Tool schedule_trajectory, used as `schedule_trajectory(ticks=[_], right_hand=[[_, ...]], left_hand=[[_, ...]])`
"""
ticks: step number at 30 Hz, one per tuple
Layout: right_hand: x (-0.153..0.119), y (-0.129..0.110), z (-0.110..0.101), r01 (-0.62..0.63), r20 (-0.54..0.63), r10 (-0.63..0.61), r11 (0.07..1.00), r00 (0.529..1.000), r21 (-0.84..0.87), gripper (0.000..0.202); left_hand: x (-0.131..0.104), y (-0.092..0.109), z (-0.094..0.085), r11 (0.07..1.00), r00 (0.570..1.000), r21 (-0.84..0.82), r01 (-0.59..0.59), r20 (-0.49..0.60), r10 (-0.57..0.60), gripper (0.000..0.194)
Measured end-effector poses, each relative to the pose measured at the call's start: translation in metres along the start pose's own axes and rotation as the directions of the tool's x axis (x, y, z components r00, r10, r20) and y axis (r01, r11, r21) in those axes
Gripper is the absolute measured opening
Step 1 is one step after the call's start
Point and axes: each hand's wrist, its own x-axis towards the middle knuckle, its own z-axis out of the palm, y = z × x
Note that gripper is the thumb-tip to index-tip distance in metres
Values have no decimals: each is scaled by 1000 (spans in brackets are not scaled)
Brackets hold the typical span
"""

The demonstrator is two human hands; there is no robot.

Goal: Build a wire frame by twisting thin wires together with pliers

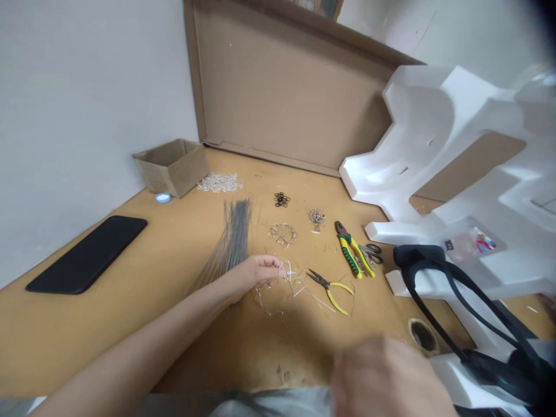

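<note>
While the left hand is pinching bent wire, needle-nose pliers are lying just right of it, nose towards it, handles towards the blurred right hand, its grip unclear

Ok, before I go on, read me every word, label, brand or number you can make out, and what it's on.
No text can be read.
Clear packet against the white foam: coloured print, too small and blurred to read.
Table, near edge: dark marks, cannot tell if lettering.
</note>
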Motion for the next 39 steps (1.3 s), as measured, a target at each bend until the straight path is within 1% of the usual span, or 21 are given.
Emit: schedule_trajectory(ticks=[1, 2, 4, 5, 7, 8, 10, 12, 13, 16, 19, 21, 22, 24, 26, 28, 30, 32, 34, 36, 39], right_hand=[[16, 14, -1, 26, 41, -21, 993, 999, -117, 18], [30, 30, -1, 7, 18, -3, 969, 1000, -245, 21], [49, 66, 1, -62, 39, 91, 877, 995, -476, 30], [53, 82, 2, -58, 73, 117, 836, 990, -546, 36], [52, 108, 7, -49, 132, 166, 781, 977, -623, 48], [50, 116, 10, -41, 143, 176, 758, 974, -651, 51], [46, 123, 15, -12, 147, 161, 713, 976, -701, 56], [46, 121, 18, 25, 151, 129, 673, 980, -739, 55], [48, 120, 19, 35, 152, 122, 657, 981, -753, 50], [57, 117, 15, -19, 117, 164, 653, 979, -757, 30], [62, 111, 4, -97, 70, 189, 746, 980, -658, 22], [63, 101, -5, -90, 73, 156, 829, 985, -551, 15], [63, 94, -9, -83, 91, 150, 855, 985, -511, 17], [63, 78, -13, -33, 135, 115, 868, 984, -496, 24], [64, 63, -14, 101, 168, -8, 824, 986, -558, 29], [66, 53, -12, 212, 163, -136, 698, 977, -684, 32], [70, 47, -9, 271, 178, -214, 571, 960, -775, 32], [74, 44, -8, 310, 211, -248, 489, 945, -815, 31], [77, 43, -8, 335, 239, -259, 438, 936, -835, 29], [79, 41, -9, 343, 251, -264, 403, 931, -849, 27], [81, 39, -11, 354, 258, -281, 382, 924, -853, 26]], left_hand=[[1, 0, -1, 1000, 1000, 1, -15, -11, 15, 26], [1, -1, -2, 1000, 999, -2, -24, -21, 24, 25], [2, 0, -4, 1000, 999, -8, -22, -48, 22, 24], [3, 0, -5, 1000, 998, -13, -17, -52, 17, 23], [2, 2, -5, 999, 998, -36, -22, -65, 20, 22], [1, 4, -5, 999, 998, -43, -33, -63, 30, 21], [-1, 6, -4, 998, 997, -46, -42, -71, 38, 22], [-2, 8, -4, 998, 997, -44, -33, -66, 30, 23], [-3, 8, -4, 999, 998, -43, -28, -63, 25, 23], [-3, 8, -4, 998, 998, -44, -40, -52, 38, 22], [-4, 9, -4, 996, 998, -62, -58, -43, 55, 20], [-5, 10, -3, 996, 998, -68, -49, -51, 46, 19], [-5, 10, -3, 997, 997, -63, -46, -57, 42, 19], [-4, 9, -4, 998, 997, -36, -46, -64, 43, 18], [-3, 7, -4, 998, 996, -6, -64, -55, 64, 18], [-2, 4, -4, 996, 995, 10, -91, -42, 91, 18], [-2, 3, -4, 993, 992, 17, -117, -38, 117, 18], [-2, 3, -4, 992, 991, 29, -124, -44, 125, 18], [-2, 3, -4, 992, 992, 43, -118, -47, 120, 18], [-2, 4, -4, 993, 993, 51, -106, -47, 108, 19], [-1, 3, -5, 993, 994, 68, -91, -50, 95, 21]])
